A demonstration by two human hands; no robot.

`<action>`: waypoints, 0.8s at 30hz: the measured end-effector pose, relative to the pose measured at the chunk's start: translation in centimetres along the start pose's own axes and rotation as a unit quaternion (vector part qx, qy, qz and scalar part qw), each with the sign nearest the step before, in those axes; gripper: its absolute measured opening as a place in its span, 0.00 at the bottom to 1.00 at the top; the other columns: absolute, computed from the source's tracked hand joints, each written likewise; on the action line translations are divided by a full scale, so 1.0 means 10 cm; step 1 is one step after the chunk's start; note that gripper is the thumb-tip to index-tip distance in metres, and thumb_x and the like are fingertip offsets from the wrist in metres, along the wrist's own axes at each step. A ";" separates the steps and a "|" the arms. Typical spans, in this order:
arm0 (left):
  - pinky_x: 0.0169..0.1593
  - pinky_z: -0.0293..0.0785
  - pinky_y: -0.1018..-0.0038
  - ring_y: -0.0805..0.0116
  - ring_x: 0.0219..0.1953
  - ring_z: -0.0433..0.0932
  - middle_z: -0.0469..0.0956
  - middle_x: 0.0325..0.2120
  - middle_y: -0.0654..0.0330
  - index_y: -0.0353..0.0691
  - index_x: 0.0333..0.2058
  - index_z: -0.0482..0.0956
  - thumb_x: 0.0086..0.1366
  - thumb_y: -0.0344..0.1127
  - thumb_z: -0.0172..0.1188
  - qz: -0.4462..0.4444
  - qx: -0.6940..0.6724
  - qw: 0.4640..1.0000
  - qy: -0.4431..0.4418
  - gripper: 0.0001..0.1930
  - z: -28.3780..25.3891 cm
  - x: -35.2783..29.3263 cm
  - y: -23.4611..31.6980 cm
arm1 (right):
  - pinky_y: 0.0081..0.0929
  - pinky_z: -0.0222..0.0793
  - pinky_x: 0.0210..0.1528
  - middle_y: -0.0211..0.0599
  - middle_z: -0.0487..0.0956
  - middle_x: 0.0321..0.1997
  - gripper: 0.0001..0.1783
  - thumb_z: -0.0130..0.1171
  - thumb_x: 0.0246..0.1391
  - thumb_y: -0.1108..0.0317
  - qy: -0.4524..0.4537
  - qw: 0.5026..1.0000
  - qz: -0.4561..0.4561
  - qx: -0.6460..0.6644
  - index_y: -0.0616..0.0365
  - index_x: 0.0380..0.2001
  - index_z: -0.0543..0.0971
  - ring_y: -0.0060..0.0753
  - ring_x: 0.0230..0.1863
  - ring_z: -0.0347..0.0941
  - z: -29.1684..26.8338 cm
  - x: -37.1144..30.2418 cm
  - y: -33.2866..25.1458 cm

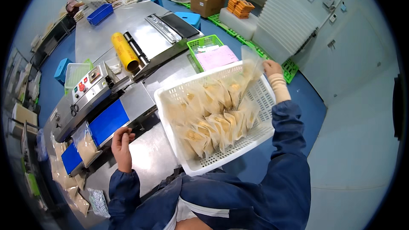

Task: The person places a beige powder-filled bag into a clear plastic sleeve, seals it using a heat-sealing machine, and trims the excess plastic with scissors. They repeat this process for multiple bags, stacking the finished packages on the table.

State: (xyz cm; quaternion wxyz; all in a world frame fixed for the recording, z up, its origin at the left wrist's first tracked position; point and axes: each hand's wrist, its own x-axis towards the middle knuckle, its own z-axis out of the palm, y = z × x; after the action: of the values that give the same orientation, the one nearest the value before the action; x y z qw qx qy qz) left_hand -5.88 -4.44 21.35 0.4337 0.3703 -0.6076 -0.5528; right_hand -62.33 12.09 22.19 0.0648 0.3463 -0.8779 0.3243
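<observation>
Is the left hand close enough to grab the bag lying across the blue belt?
Probably yes. The left hand seems to hold nothing and is just to the right of the bag; nothing appears to stand in the way above the blue belt.

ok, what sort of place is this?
Likely a packing room, probably for food: a bag-sealing machine with a blue conveyor belt, a white perforated basket holding rows of filled translucent pouches, and what looks like a yellow wrap-film roll.
</observation>
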 end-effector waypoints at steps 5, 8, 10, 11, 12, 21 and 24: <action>0.41 0.69 0.80 0.74 0.35 0.72 0.72 0.35 0.59 0.35 0.41 0.69 0.62 0.26 0.44 0.035 -0.049 0.996 -0.072 0.09 0.47 0.17 0.26 | 0.34 0.66 0.31 0.42 0.76 0.26 0.12 0.49 0.50 0.60 0.110 0.987 -0.113 -0.028 0.56 0.28 0.77 0.46 0.28 0.72 -0.70 -0.15 -1.21; 0.46 0.66 0.77 0.71 0.40 0.71 0.72 0.37 0.59 0.33 0.42 0.70 0.60 0.26 0.48 0.104 -0.011 0.982 -0.158 0.11 0.76 0.21 0.43 | 0.29 0.65 0.25 0.41 0.74 0.21 0.09 0.51 0.50 0.65 0.121 0.969 -0.210 0.051 0.59 0.25 0.76 0.39 0.22 0.71 -0.84 -0.37 -1.95; 0.51 0.63 0.75 0.70 0.47 0.68 0.69 0.44 0.58 0.35 0.47 0.66 0.60 0.26 0.47 0.094 -0.025 0.969 -0.227 0.16 0.93 0.17 0.66 | 0.25 0.63 0.22 0.39 0.73 0.18 0.07 0.52 0.49 0.69 0.088 0.959 -0.239 0.124 0.61 0.24 0.75 0.32 0.18 0.70 -0.86 -0.61 -2.37; 0.53 0.61 0.73 0.67 0.50 0.66 0.67 0.47 0.57 0.36 0.49 0.65 0.60 0.28 0.49 0.138 0.001 0.962 -0.234 0.18 0.99 0.16 0.71 | 0.24 0.62 0.22 0.38 0.72 0.18 0.06 0.53 0.49 0.70 0.068 0.958 -0.243 0.139 0.62 0.24 0.75 0.30 0.18 0.69 -0.83 -0.74 -2.56; 0.55 0.59 0.71 0.65 0.54 0.62 0.63 0.51 0.55 0.37 0.52 0.61 0.59 0.30 0.50 0.169 0.012 0.950 -0.262 0.21 1.00 0.18 0.78 | 0.22 0.62 0.21 0.38 0.71 0.17 0.06 0.53 0.49 0.71 0.047 0.956 -0.244 0.153 0.62 0.24 0.75 0.27 0.17 0.68 -0.79 -0.86 -2.73; 0.47 0.65 0.76 0.67 0.43 0.70 0.71 0.41 0.53 0.33 0.45 0.68 0.62 0.36 0.49 0.128 0.084 0.985 -0.080 0.16 0.39 0.20 0.43 | 0.25 0.65 0.24 0.42 0.73 0.22 0.03 0.55 0.46 0.73 -0.184 0.884 -0.347 0.255 0.61 0.25 0.75 0.40 0.22 0.70 0.40 -1.74 -3.56; 0.40 0.69 0.77 0.68 0.33 0.74 0.76 0.31 0.56 0.31 0.38 0.73 0.64 0.37 0.46 0.092 0.002 0.996 -0.015 0.14 0.05 0.23 0.36 | 0.26 0.65 0.27 0.41 0.74 0.24 0.07 0.54 0.49 0.68 -0.255 0.864 -0.319 0.293 0.61 0.28 0.75 0.38 0.24 0.71 0.70 -1.76 -3.67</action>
State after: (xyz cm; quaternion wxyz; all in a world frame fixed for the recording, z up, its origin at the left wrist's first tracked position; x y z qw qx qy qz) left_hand -7.10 -6.01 25.18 0.4733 0.3051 -0.6466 -0.5146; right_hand -24.42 -2.44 30.01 -0.1662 0.6813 -0.5695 0.4287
